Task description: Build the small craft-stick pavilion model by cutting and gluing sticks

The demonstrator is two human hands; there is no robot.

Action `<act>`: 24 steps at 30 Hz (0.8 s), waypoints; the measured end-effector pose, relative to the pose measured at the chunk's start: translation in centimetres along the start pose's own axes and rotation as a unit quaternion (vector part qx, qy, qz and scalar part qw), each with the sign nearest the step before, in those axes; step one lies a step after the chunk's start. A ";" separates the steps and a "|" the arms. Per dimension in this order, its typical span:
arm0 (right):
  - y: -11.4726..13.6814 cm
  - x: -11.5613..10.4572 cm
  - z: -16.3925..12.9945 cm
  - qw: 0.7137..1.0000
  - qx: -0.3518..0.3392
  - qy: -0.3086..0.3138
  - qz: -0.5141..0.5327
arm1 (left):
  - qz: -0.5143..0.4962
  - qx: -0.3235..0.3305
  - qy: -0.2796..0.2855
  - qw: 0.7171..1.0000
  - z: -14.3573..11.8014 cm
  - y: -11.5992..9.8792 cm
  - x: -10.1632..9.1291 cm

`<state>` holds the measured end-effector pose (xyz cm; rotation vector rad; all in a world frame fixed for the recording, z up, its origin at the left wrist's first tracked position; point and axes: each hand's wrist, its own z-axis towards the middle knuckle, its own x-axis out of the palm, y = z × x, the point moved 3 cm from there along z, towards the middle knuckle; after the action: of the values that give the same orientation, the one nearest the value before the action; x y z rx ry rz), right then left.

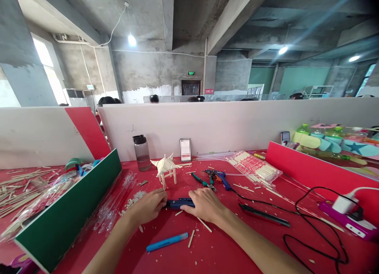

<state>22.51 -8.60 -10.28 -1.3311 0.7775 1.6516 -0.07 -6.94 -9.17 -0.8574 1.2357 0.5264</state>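
Observation:
Between my two hands lies a long, dark blue tool (179, 203), low over the red table; its exact kind is hard to make out. My left hand (148, 206) is closed with its fingertips at the black left end of it. Closed over the right end is my right hand (206, 204), the thumb along the near side. Just beyond the left hand stands a small pavilion model (166, 166) of thin wooden sticks, with a pointed roof and legs. Nearer to me lie a blue pen (167, 242) and a short stick (191, 239).
Beyond my right hand are green-handled pliers (203, 181) and a blue glue gun (222, 180), its black cord trailing right. A water bottle (142, 152), phone (185, 149), bagged sticks (256, 168), black cutter (264, 215) and purple power strip (349, 220) surround the workspace. A green divider (71, 211) borders the left.

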 end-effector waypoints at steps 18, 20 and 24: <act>-0.4 0.6 0.3 0.999 -0.005 -0.020 0.048 | -0.016 0.032 -0.046 0.998 0.3 0.2 -0.2; -0.3 0.7 0.3 0.998 0.000 -0.020 0.053 | -0.033 0.022 -0.053 0.998 0.3 0.0 -0.3; 0.2 1.0 0.3 0.998 0.006 -0.020 0.066 | -0.077 -0.001 -0.067 0.995 0.4 -0.5 -0.3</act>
<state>22.16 -8.24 -11.15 -1.2571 0.8657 1.7687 0.46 -6.94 -8.68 -0.8966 1.0388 0.4530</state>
